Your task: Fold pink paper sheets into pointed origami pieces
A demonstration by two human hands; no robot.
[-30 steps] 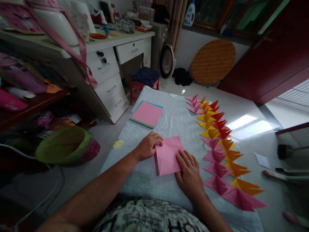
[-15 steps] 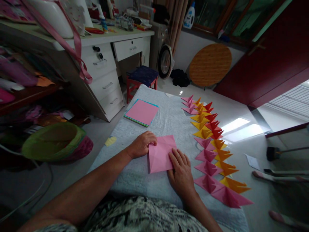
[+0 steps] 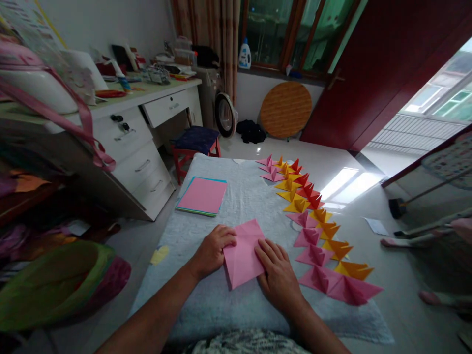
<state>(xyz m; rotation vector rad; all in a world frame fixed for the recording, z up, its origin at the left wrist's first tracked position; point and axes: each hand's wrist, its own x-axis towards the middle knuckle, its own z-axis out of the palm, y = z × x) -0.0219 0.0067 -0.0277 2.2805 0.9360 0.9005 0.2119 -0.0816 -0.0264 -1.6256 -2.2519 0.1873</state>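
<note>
A creased pink paper square (image 3: 243, 250) lies on the grey cloth-covered surface (image 3: 254, 196) in front of me. My left hand (image 3: 212, 250) is curled, its fingers pinching the paper's left edge. My right hand (image 3: 276, 273) lies flat on the paper's lower right corner, fingers stretched out and pressing it down. To the right runs a long row of folded paper shapes (image 3: 313, 221) in pink, yellow, orange and red. A stack of unfolded sheets (image 3: 202, 195), pink on top, rests further back on the left.
A white desk with drawers (image 3: 147, 132) stands to the left, a red stool (image 3: 195, 142) behind the surface. A green and pink basket (image 3: 55, 285) sits on the floor at left. A round wooden board (image 3: 285, 109) leans against the far wall.
The camera has tilted up and turned, showing more of the room. Both hands stay on the pink paper, which has turned slightly, its near corner now pointing toward me.
</note>
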